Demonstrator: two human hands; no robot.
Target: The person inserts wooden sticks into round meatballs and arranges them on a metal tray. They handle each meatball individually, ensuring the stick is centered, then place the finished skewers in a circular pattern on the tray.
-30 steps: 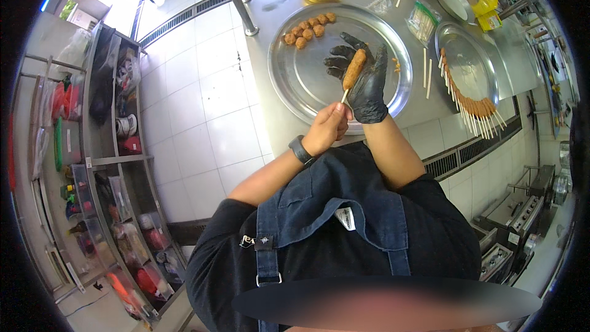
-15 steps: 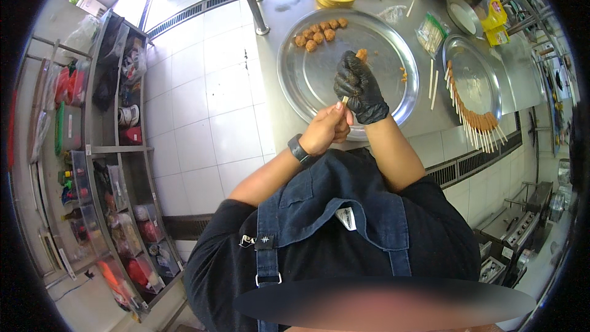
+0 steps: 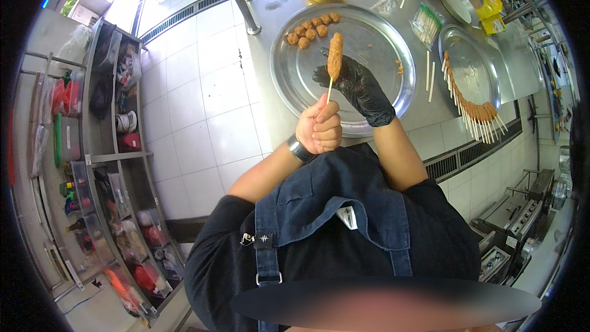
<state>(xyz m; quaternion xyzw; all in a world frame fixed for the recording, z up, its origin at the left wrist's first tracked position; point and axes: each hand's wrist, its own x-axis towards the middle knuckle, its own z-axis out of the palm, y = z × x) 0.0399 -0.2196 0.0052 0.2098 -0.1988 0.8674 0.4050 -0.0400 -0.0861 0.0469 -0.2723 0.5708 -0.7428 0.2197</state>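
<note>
While the left hand (image 3: 319, 124) has its fingers closed round a stick (image 3: 330, 90), we see its coated, elongated portion (image 3: 335, 55) upright in the middle of the frame, over the large tray (image 3: 298, 74). The gloved right hand (image 3: 365, 89) is partly open just beside it; we cannot tell whether they touch. This piece looks nearly shaped. We count as done the row of skewers (image 3: 473, 109) at right; the balls (image 3: 311, 28) at upper centre remain unskewered, with loose sticks (image 3: 429, 74) to their right.

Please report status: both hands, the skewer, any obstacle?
Left hand gripping wooden stick. Black-gloved right hand open behind brown skewer, contact unclear. Brown balls on tray; nothing seen blocking skewer.
</note>
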